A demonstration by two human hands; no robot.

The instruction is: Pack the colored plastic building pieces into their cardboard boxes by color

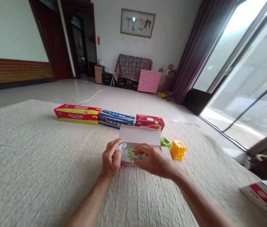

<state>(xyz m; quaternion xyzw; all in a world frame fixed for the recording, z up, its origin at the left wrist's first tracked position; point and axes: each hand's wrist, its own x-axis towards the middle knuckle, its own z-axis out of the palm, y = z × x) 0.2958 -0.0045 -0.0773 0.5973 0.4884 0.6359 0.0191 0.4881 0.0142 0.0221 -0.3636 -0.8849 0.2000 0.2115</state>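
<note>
An open box (140,135) with a white inside and its lid raised stands on the pale quilted cover. My left hand (111,157) is closed on the box's left end, beside a looped white item (122,147). A green notched plastic piece (131,154) lies in the box opening. Over it is my right hand (151,159), its thumb and fingers around the piece's right side. Right of the box sit a yellow plastic cube (178,150) and another green piece (165,142), partly hidden by the box.
Behind the open box, a red and yellow-green box (78,114), a blue box (116,119) and a dark red box (149,121) form a row. A white and red box (264,200) lies at the lower right. A white cable (97,92) crosses the floor beyond.
</note>
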